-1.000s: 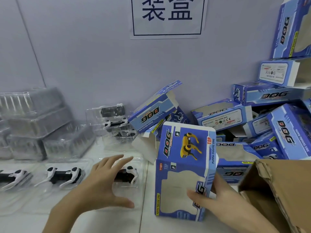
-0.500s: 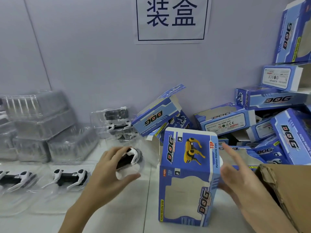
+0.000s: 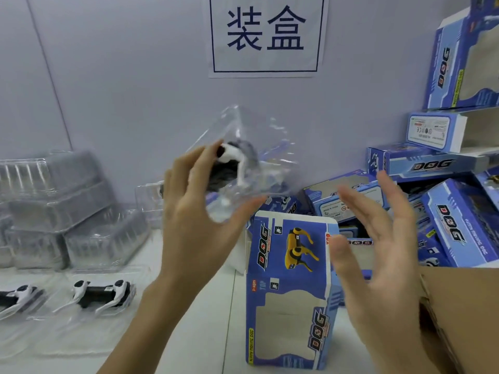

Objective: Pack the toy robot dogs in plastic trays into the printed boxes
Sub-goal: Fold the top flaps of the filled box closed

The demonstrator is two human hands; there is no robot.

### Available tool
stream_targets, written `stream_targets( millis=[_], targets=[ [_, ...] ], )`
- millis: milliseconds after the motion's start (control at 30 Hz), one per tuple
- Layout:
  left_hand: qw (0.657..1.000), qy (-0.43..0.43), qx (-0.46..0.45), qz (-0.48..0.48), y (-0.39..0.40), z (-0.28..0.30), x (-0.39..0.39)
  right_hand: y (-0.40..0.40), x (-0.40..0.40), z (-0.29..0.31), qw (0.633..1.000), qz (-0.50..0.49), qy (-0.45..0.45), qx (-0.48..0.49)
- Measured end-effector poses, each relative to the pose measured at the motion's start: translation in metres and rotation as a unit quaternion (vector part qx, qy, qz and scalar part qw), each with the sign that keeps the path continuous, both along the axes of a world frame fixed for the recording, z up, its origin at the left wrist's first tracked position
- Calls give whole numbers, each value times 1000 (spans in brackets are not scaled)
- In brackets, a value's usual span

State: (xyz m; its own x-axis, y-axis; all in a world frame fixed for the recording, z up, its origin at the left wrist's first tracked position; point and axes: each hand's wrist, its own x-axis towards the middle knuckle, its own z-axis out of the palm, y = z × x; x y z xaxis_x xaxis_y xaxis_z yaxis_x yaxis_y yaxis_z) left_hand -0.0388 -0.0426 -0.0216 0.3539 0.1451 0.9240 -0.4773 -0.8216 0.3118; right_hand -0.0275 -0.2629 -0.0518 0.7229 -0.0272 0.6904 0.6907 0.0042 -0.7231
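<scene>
My left hand (image 3: 194,211) grips a clear plastic tray (image 3: 243,147) with a black-and-white toy robot dog (image 3: 229,163) inside, held up in the air above and left of a blue printed box (image 3: 289,292). The box stands upright on the white table, its top flap showing a yellow dog picture. My right hand (image 3: 378,255) hovers with spread fingers just right of the box top, holding nothing. Two more trayed robot dogs (image 3: 100,292) lie flat on the table at the lower left.
Stacks of empty clear trays (image 3: 67,211) stand at the left by the wall. A pile of blue printed boxes (image 3: 445,206) fills the right side. A brown cardboard carton (image 3: 464,306) sits at the lower right. A paper sign (image 3: 266,36) hangs on the wall.
My left hand has taken a trayed dog off the table and lifted it up toward the box. My right hand let go of the box and rose beside it.
</scene>
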Motion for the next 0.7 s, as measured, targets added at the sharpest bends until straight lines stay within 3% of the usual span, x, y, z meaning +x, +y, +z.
stream_targets(
  millis=[133, 267, 333, 500, 600, 700],
  targets=[
    [986, -49, 154, 29, -31, 12, 10, 18, -3, 25, 1000, 6, -1, 13],
    [962, -85, 254, 50, -51, 12, 18, 14, 9, 52, 991, 53, 116, 40],
    [953, -94, 283, 53, -57, 13, 21, 7, 19, 63, 982, 80, 164, 45],
    [944, -30, 328, 19, -52, 16, 24, 0, 30, 62, 979, 105, 158, 78],
    [964, -40, 251, -79, -38, 6, 20, -10, 40, 58, 967, 113, 174, 145],
    [980, -27, 15, -195, -24, -26, 14, -23, 47, 61, 957, 106, 178, 204]
  ],
)
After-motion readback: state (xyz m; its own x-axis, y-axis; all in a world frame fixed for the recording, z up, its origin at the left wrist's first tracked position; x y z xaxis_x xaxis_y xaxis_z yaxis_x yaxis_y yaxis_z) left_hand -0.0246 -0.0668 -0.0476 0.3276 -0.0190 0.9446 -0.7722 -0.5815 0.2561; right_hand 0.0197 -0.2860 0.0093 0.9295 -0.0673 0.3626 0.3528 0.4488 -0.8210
